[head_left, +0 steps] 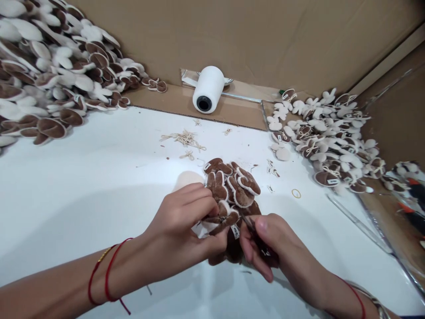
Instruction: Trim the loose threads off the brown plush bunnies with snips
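Near the middle of the table, my left hand pinches a small brown plush piece with white fuzzy edging. My right hand is closed around a dark hand tool with a thin tip, which points at that plush piece. The tool's exact kind is partly hidden by my fingers. Beneath and beyond my hands lies a cluster of brown bunny-shaped plush pieces, some with white edges. A small white printed label shows between my two hands.
A large heap of brown and white plush pieces fills the back left. Another plush pile, some with bows, lies right. A white thread cone rests against the cardboard. Cord bows, loose labels and a yellow ring dot the table.
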A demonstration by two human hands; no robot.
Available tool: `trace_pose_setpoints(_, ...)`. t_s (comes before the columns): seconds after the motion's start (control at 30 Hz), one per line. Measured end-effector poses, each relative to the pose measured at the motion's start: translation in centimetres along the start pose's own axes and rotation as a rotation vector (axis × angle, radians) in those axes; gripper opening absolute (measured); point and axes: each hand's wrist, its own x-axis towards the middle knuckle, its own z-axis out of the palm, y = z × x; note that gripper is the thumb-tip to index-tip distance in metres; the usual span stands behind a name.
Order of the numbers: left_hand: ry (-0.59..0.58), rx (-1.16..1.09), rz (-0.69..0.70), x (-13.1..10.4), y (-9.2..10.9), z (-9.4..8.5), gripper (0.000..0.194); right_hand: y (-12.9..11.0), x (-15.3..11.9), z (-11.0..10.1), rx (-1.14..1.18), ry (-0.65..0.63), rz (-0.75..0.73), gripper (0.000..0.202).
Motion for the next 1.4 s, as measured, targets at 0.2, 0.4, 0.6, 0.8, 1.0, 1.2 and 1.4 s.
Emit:
trace_pose_setpoints(0.2,-0.012,0.036,-0.013,0.1,-0.3,0.1,0.028,-0.3,0.1,-0.3,0.065,-0.202,0.136,0.061)
trace_pose_setpoints(0.4,-0.015,0.039,-0.030,0.1,0.0,0.1,0.027,-0.1,0.5,-0.3,0.037,-0.183,0.188,0.060)
trace_pose_setpoints(0.6,-0.033,0.081,-0.032,0.0,0.0,0.1,0.028,0.2,0.6,-0.2,0.043,-0.154,0.190,0.059)
trace_pose_setpoints(0.8,-0.102,0.081,-0.017,0.0,-0.1,0.2,0.027,0.4,0.7,0.0,0.057,-0.156,0.193,0.059)
trace_pose_setpoints(1.0,-0.094,-0.017,-0.075,-0.3,0.0,0.3,0.028,0.6,0.7,0.3,0.114,-0.180,0.168,0.058)
trace_pose_setpoints(1.2,-0.142,-0.063,-0.078,-0.9,0.0,1.1,0.028,1.0,0.7,0.4,0.150,-0.203,0.083,0.060)
trace_pose_setpoints(1.4,-0.114,-0.086,-0.130,-0.9,0.2,1.3,0.031,0.5,0.5,0.3,0.147,-0.153,0.043,0.059)
